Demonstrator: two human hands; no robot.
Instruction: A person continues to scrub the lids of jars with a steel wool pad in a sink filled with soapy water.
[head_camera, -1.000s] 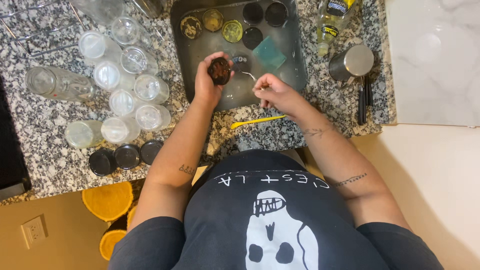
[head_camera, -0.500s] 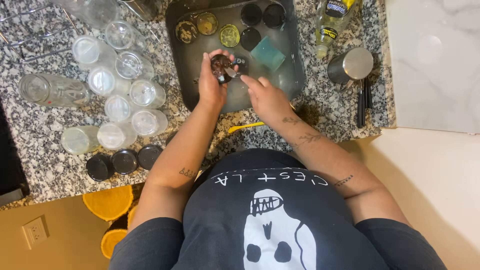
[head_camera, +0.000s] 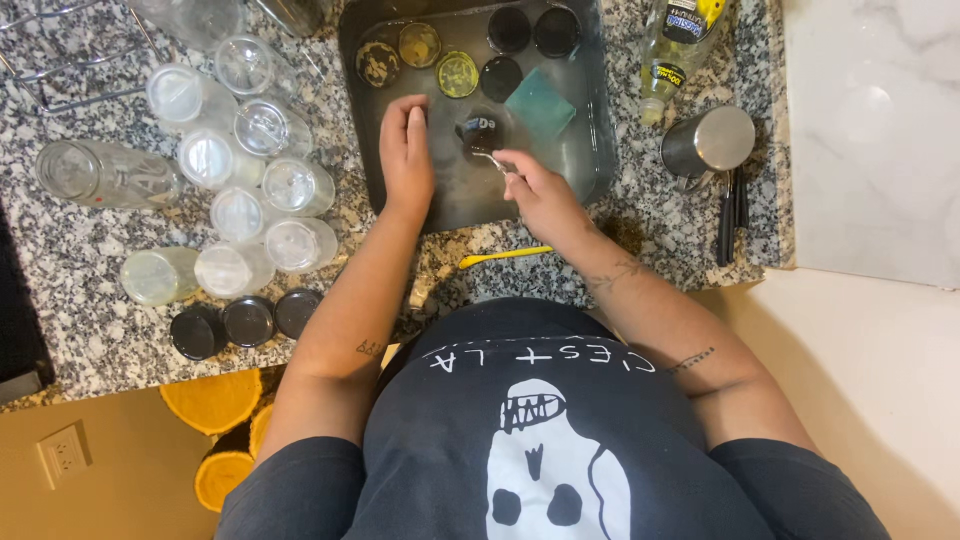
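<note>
Nearest, a yellow utensil (head_camera: 505, 255) lies on the counter; beyond it, in the dark tray (head_camera: 590, 150), the right hand (head_camera: 540, 195) pinches a small metal tool at a dark lid (head_camera: 480, 128) while the left hand (head_camera: 407, 150) rests flat, empty; judging by this, scraping is underway and calls for a steady lid.

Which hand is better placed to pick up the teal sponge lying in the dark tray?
Probably the right hand: the teal sponge lies just beyond it in the dark tray. However, it holds a thin metal tool. The left hand lies farther away.
</note>
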